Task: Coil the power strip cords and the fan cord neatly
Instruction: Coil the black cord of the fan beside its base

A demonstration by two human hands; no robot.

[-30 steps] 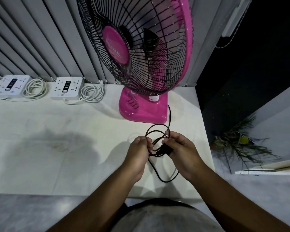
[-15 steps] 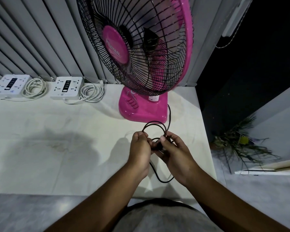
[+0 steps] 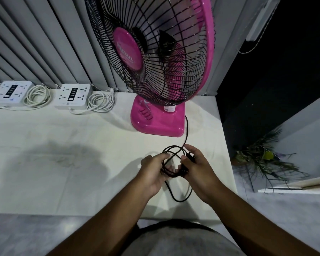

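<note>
A pink table fan (image 3: 156,119) with a black grille stands at the back right of the white table (image 3: 63,163). Its black cord (image 3: 186,130) runs from the base's right side down to my hands and forms a few loops between them. My left hand (image 3: 153,172) grips the loops on their left side. My right hand (image 3: 198,172) holds the right side with the black plug (image 3: 190,157) between thumb and fingers. One loose loop (image 3: 179,199) hangs below my hands. Two white power strips (image 3: 10,91) (image 3: 73,96) lie at the back left, each beside its coiled white cord (image 3: 37,95) (image 3: 101,101).
Grey vertical blinds (image 3: 44,43) line the wall behind the table. The table's right edge (image 3: 227,145) drops to a dark gap, with a plant (image 3: 264,163) on the floor beyond. The near table edge runs just above my lap.
My hands have drawn slightly apart and the cord loops between them have widened. The plug has shifted up into my right hand's fingers. The fan and the power strips have not moved.
</note>
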